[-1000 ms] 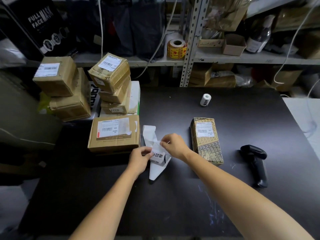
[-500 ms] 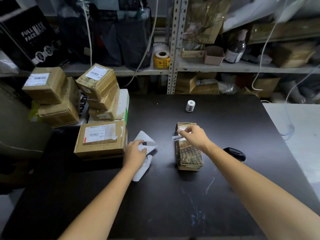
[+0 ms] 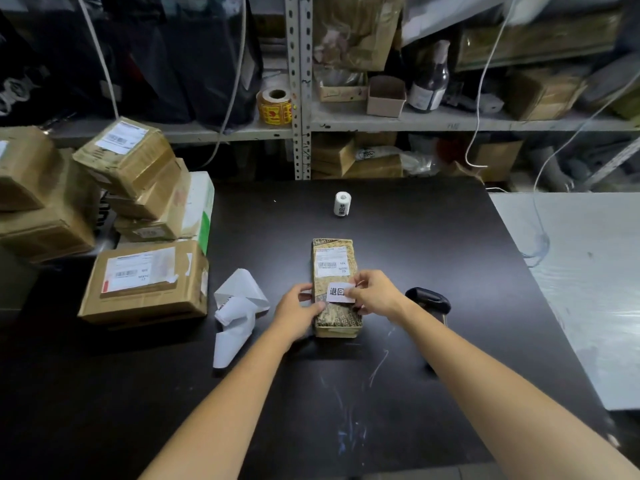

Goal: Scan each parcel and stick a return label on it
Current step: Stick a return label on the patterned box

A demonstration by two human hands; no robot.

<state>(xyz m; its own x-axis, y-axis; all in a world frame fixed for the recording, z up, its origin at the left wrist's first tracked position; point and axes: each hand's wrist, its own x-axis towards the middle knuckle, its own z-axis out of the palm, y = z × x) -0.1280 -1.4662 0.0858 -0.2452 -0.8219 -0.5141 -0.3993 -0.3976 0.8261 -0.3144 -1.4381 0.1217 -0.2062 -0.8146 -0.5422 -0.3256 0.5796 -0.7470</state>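
A narrow patterned parcel (image 3: 335,318) with a white shipping label lies in the middle of the black table (image 3: 433,237). A white return label (image 3: 336,292) with black characters lies on its top, and my right hand (image 3: 375,294) pinches the label's right end. My left hand (image 3: 298,311) holds the parcel's left side, thumb on the top edge. The black barcode scanner (image 3: 427,299) lies just right of my right hand, partly hidden by my wrist. A small roll of return labels (image 3: 342,203) stands further back.
A crumpled strip of white backing paper (image 3: 235,306) lies left of the parcel. Several brown cardboard parcels (image 3: 145,282) are stacked at the table's left. Shelves with boxes, a yellow tape roll (image 3: 275,107) and a bottle stand behind. A white surface (image 3: 581,289) adjoins on the right.
My right hand carried the peeled label from the backing strip over to the patterned parcel and laid it on top. My left hand let go of the backing paper and took the parcel's side.
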